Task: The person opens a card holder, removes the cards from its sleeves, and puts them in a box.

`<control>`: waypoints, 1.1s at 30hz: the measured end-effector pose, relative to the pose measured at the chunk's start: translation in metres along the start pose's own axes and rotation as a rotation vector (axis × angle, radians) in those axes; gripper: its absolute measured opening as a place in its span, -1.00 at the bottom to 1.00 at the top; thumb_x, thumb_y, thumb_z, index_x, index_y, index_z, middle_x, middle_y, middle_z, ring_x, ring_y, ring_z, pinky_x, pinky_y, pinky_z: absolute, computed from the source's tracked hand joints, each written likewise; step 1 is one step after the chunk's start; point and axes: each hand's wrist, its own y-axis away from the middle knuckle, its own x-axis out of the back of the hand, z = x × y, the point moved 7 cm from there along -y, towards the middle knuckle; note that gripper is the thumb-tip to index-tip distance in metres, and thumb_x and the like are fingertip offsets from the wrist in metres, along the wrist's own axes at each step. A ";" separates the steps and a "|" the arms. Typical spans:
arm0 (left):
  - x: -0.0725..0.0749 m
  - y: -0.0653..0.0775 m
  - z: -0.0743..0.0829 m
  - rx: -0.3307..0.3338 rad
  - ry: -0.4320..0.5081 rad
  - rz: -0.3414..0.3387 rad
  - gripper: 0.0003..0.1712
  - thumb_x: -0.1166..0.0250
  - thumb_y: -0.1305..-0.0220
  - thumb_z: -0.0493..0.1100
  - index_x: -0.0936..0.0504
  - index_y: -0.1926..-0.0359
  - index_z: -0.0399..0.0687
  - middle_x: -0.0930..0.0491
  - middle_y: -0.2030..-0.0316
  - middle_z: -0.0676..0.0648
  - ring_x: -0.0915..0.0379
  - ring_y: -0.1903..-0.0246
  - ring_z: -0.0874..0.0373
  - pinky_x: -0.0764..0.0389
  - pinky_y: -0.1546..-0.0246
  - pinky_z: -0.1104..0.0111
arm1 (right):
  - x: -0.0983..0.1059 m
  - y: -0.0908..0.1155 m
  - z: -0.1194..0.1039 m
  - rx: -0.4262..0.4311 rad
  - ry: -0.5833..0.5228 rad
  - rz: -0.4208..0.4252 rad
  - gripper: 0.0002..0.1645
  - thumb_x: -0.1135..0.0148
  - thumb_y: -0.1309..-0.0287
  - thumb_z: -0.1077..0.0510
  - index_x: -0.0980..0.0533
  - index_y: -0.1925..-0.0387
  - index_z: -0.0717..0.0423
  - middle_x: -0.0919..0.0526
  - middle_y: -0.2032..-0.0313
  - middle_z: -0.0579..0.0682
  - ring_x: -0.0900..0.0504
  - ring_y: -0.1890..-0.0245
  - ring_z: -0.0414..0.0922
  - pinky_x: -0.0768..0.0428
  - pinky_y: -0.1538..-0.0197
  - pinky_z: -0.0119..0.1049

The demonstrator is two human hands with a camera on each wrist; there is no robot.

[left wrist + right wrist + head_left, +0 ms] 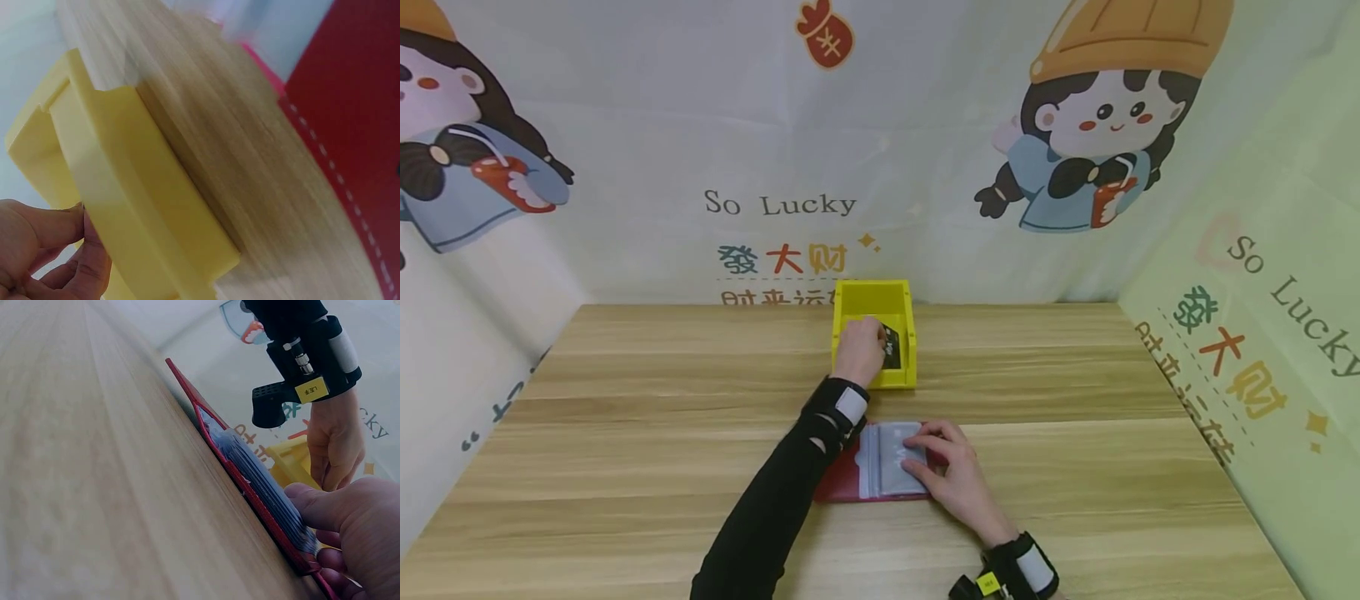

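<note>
My left hand reaches into a yellow bin, thumb and fingers bent together in the left wrist view. A black card with pale markings shows beside the fingertips inside the bin. Whether the fingers pinch it is hidden. Nearer to me, a red card holder lies spread on the table, its stack of clear plastic sleeves facing up. My right hand grips the right edge of the holder. Its thumb lies on the sleeves, and the other fingers curl around the edge.
The wood-grain table stretches to both sides. A printed cloth stands behind the table and along its sides, close behind the bin. My left forearm passes over the left part of the holder.
</note>
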 end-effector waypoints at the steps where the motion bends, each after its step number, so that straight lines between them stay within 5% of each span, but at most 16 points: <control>1: -0.001 0.000 0.000 0.000 -0.010 -0.002 -0.85 -0.23 -0.31 -0.41 -0.75 0.26 -0.31 -0.75 0.23 -0.26 -0.67 0.18 -0.15 -0.65 0.10 0.10 | 0.001 0.000 0.000 0.002 -0.001 0.002 -0.74 -0.49 -0.04 0.27 -0.73 0.18 0.02 -0.57 0.10 -0.14 -0.51 0.00 -0.11 -0.49 -0.07 -0.29; 12: -0.013 0.001 0.004 0.012 -0.139 -0.051 -0.75 -0.09 -0.39 -0.41 -0.68 0.36 -0.30 -0.70 0.34 -0.29 -0.67 0.32 -0.16 -0.64 0.38 0.10 | 0.001 0.000 0.000 0.022 -0.002 0.007 -0.75 -0.50 -0.05 0.27 -0.73 0.18 0.01 -0.56 0.11 -0.14 -0.52 0.01 -0.12 -0.51 -0.07 -0.29; 22: -0.026 0.005 0.002 0.123 -0.142 -0.222 -0.75 -0.17 -0.41 -0.28 -0.64 0.01 -0.34 -0.64 0.06 -0.36 -0.62 0.08 -0.21 -0.65 0.09 0.03 | 0.000 0.000 0.002 0.042 0.000 0.009 -0.74 -0.50 -0.04 0.27 -0.73 0.18 0.00 -0.56 0.11 -0.15 -0.53 0.01 -0.11 -0.51 -0.07 -0.29; 33: -0.029 0.008 0.003 0.179 -0.175 -0.292 -0.69 -0.11 -0.45 -0.23 -0.62 -0.06 -0.33 -0.55 0.02 -0.36 -0.52 0.05 -0.19 -0.60 -0.02 0.01 | 0.000 0.000 0.003 0.031 -0.007 0.007 -0.74 -0.50 -0.05 0.26 -0.73 0.18 -0.01 -0.56 0.11 -0.15 -0.52 0.01 -0.12 -0.48 -0.04 -0.32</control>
